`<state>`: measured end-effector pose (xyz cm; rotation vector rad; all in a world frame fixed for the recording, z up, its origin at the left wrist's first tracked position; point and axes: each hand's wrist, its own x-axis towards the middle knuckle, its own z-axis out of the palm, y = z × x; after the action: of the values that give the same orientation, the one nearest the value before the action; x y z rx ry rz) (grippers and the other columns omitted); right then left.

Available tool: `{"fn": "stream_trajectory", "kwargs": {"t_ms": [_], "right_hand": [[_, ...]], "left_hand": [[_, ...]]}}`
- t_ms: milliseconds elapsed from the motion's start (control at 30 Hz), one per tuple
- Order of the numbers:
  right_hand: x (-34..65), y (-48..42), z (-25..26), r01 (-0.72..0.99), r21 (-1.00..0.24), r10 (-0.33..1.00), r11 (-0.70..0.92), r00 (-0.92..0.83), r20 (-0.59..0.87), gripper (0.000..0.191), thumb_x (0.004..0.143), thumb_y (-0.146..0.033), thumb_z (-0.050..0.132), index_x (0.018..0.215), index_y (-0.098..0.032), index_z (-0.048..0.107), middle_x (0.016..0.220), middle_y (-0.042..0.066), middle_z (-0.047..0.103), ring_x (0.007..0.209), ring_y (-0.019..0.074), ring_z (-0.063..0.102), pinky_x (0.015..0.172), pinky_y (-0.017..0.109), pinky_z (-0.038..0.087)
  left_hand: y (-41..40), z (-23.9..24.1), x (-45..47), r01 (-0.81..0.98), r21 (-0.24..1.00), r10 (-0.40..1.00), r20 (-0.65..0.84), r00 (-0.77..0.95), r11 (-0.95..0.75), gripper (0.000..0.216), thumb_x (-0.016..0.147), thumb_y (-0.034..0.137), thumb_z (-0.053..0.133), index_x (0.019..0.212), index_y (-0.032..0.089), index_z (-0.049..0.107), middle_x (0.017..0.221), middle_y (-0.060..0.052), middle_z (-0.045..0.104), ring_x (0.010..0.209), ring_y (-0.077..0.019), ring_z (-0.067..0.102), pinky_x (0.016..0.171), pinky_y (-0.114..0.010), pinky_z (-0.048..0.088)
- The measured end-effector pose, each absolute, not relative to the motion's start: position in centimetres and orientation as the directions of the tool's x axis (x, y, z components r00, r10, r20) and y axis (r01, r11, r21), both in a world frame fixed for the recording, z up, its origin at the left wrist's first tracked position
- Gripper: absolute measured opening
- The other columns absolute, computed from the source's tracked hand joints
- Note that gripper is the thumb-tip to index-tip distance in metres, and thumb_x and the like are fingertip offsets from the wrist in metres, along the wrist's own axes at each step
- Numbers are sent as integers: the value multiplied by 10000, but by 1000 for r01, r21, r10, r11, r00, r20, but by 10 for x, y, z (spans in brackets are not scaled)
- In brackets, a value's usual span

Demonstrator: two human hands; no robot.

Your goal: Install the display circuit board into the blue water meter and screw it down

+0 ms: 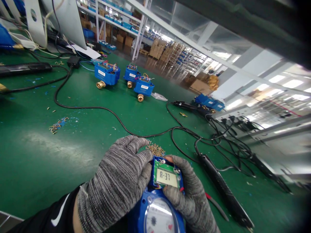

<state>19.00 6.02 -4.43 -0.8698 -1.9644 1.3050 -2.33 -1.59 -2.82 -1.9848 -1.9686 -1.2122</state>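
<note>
In front of me is a blue water meter (pixel 139 215) with a round clear dial at its lower end. Its upper housing lies uncovered, showing a green circuit board and a small display (pixel 166 177) that reads "A-37". My right hand (pixel 193 194), in a grey knit glove, grips the housing from the right, thumb on its lower front edge. My left hand (pixel 115 183), gloved alike, closes against the left side of the housing. Its uppermost fingertip reaches beside a pile of small brass-coloured screws (pixel 155 149) just beyond the meter.
Another screw pile (pixel 58 125) lies left on the green bench. Blue units with brass fittings (pixel 107 74) stand farther back. A black cable (pixel 114 114) crosses the bench. At right are a black corded tool (pixel 224 189), a red-and-grey tool (pixel 217 205) and tangled cords (pixel 230 142).
</note>
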Motion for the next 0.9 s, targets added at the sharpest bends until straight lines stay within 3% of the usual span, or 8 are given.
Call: {"fn": "stream_trajectory", "kwargs": {"t_ms": [200, 500, 733, 800, 900], "right_hand": [[192, 59, -46, 166, -965, 794, 202, -605, 62, 544, 880, -418, 737, 1369, -390, 500, 1288, 16, 643, 1071, 210, 684, 897, 290, 590], [196, 62, -53, 284, -923, 831, 259, -553, 63, 590, 833, -489, 758, 1358, -359, 522, 1319, 46, 614, 1094, 266, 654, 904, 370, 570], [191, 57, -49, 279, -946, 840, 163, -543, -15, 581, 828, -532, 755, 1325, -346, 519, 1206, 34, 661, 993, 242, 673, 846, 353, 565], [192, 57, -48, 283, -946, 848, 158, -529, -17, 586, 834, -540, 748, 1330, -336, 511, 1240, 42, 649, 1038, 257, 661, 875, 367, 559], [196, 61, -49, 298, -913, 832, 279, -550, 75, 559, 856, -520, 731, 1339, -354, 505, 1292, 31, 628, 1097, 264, 643, 900, 364, 556]], "left_hand": [[-21, -30, -25, 834, 527, 828, 533, -176, -162, 189, 976, 242, 533, 964, 199, 716, 1194, -62, 698, 1163, -260, 628, 1023, -538, 544], [-24, -37, -30, 840, 494, 808, 576, -122, -225, 195, 977, 202, 525, 1117, 184, 660, 1195, -69, 713, 1142, -257, 657, 1016, -540, 566], [-26, -33, -45, 737, 640, 855, 489, -174, -216, 144, 981, 247, 544, 1084, 226, 643, 1187, -45, 697, 1167, -224, 637, 1038, -496, 552], [-26, -29, -45, 740, 614, 835, 534, -133, -274, 136, 957, 218, 582, 1083, 238, 627, 1213, -41, 683, 1177, -205, 628, 1030, -441, 557], [-26, -22, -39, 729, 530, 764, 645, -13, -434, 266, 921, 204, 626, 1182, 244, 588, 1221, -40, 693, 1192, -191, 630, 1060, -380, 536]]}}
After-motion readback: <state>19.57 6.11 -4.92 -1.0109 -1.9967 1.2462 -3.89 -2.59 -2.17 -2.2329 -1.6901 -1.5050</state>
